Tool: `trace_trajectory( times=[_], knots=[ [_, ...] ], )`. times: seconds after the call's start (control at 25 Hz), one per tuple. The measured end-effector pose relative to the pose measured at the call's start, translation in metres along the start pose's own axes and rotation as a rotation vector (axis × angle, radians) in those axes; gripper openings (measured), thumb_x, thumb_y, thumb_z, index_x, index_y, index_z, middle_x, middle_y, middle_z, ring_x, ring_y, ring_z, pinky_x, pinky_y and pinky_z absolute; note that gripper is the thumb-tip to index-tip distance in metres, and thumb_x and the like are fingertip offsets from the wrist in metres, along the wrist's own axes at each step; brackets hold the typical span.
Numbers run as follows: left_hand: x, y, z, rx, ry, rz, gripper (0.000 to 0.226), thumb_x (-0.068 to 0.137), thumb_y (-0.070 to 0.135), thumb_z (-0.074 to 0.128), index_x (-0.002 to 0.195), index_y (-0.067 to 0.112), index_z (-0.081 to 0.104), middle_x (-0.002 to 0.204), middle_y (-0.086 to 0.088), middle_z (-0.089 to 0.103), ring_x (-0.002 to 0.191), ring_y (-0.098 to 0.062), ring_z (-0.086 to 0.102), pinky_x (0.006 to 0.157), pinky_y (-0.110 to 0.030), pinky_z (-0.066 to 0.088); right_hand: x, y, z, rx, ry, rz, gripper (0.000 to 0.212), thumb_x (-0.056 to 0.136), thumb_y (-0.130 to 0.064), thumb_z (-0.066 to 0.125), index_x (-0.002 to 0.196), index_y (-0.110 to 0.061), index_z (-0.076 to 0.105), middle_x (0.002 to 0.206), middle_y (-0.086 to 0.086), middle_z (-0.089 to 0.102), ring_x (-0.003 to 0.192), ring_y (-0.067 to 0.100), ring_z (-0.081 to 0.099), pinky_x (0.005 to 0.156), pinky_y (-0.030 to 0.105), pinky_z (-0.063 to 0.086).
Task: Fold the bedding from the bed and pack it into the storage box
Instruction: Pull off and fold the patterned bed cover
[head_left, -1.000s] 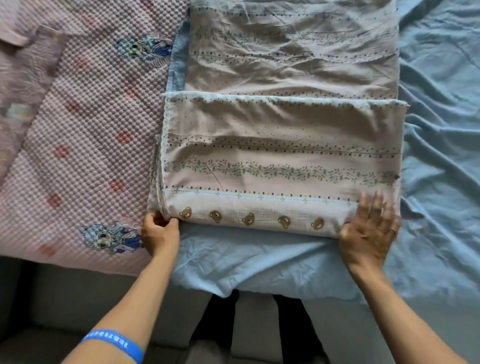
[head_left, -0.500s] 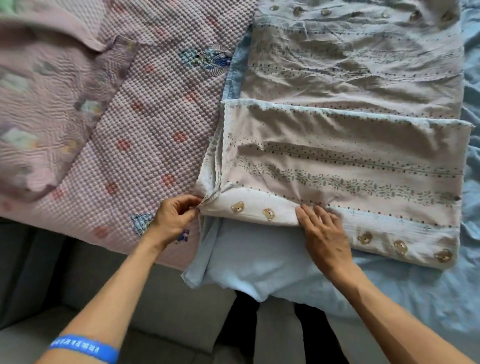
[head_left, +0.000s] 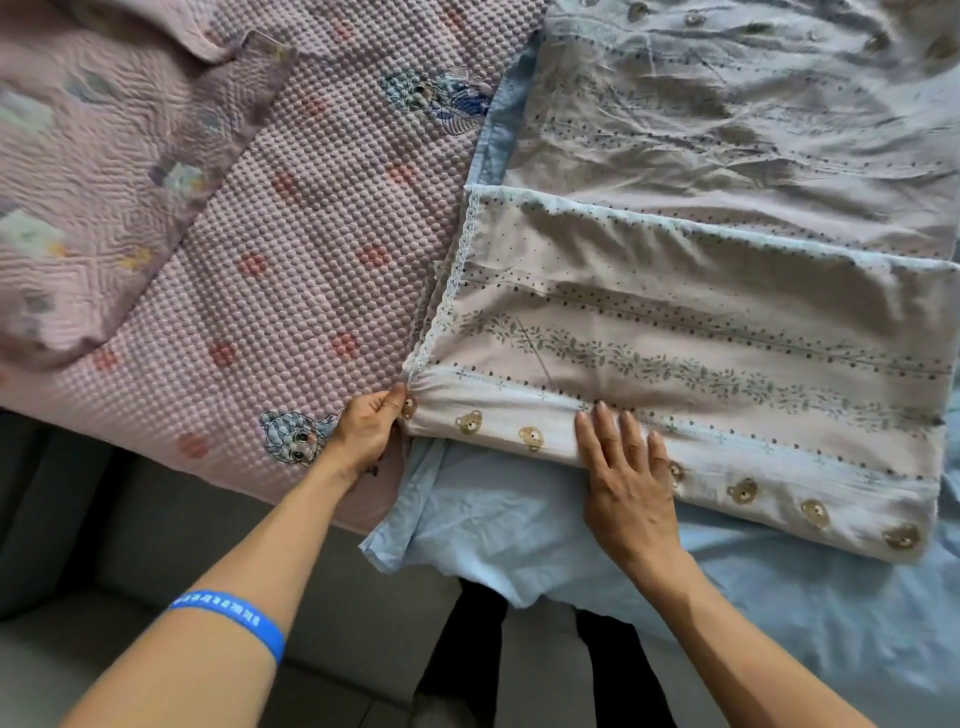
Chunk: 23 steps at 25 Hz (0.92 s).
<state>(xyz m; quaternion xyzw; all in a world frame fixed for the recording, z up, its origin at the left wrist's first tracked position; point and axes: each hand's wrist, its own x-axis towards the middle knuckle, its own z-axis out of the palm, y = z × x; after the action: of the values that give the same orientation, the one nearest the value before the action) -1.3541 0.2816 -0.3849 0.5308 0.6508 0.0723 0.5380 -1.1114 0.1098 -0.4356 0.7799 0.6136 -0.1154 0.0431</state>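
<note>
A blue wristband (head_left: 228, 618) with white print circles a forearm at the lower left, above a grey upholstered surface (head_left: 130, 545) running along the bottom edge of the bed, while two dark trouser legs (head_left: 467, 649) stand on a grey floor (head_left: 540, 675) between them.

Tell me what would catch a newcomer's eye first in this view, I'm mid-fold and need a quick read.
First, the folded bear-print sheet at centre right, lying on the blue sheet. The left hand pinches its near left corner, while the right hand presses flat on its near edge. To the left spreads a pink quilted blanket with cartoon patches, and a blue wristband stands out on the left forearm.
</note>
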Motion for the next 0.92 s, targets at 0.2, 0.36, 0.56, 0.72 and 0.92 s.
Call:
trace_trajectory(
  times=[0.2,0.36,0.56,0.72,0.92],
  knots=[
    [-0.002,0.002,0.015,-0.071,0.047,0.124,0.04,0.093,0.044,0.056,0.076,0.007,0.056,0.066,-0.001,0.052,0.06,-0.015,0.047,0.06,-0.029,0.037,0.003,-0.007,-0.005,0.022,-0.037,-0.014,0.08,0.069,-0.006,0.047,0.148,-0.013,0.04,0.156,0.013,0.034,0.141,0.04,0.033,0.11,0.058,0.024],
    [0.013,-0.003,0.002,-0.042,0.475,-0.118,0.041,0.102,0.033,0.045,0.073,0.006,0.055,0.067,-0.01,0.059,0.062,-0.023,0.054,0.057,-0.03,0.036,0.001,-0.014,-0.008,0.084,-0.109,-0.065,0.086,0.064,-0.02,0.046,0.149,-0.016,0.038,0.158,0.01,0.03,0.144,0.037,0.027,0.113,0.055,0.018],
    [0.019,0.05,0.067,0.532,0.284,0.586,0.032,0.1,0.029,0.042,0.126,0.019,0.056,0.129,-0.005,0.058,0.115,-0.023,0.053,0.096,-0.041,0.046,0.037,-0.014,-0.038,0.296,-0.053,0.072,0.068,0.087,-0.042,0.029,0.151,-0.022,0.035,0.16,0.006,0.025,0.148,0.031,0.022,0.118,0.047,0.018],
    [0.077,0.082,0.092,1.055,-0.146,0.63,0.063,0.099,0.057,0.019,0.154,0.038,-0.007,0.161,0.004,-0.02,0.147,-0.016,-0.019,0.121,-0.043,-0.007,0.102,0.044,-0.036,0.244,-0.051,0.149,0.062,0.099,-0.049,0.02,0.156,-0.033,0.004,0.164,0.0,-0.006,0.151,0.024,-0.007,0.12,0.042,-0.003],
    [0.081,0.036,0.032,1.329,-0.026,0.125,0.065,0.098,0.055,0.001,0.151,0.025,-0.023,0.157,-0.008,-0.029,0.145,-0.026,-0.024,0.117,-0.056,-0.011,-0.007,0.179,0.0,0.073,-0.124,0.469,0.071,0.092,-0.063,0.005,0.156,-0.032,-0.001,0.164,0.001,-0.008,0.151,0.022,-0.008,0.122,0.046,-0.003]
  ],
)
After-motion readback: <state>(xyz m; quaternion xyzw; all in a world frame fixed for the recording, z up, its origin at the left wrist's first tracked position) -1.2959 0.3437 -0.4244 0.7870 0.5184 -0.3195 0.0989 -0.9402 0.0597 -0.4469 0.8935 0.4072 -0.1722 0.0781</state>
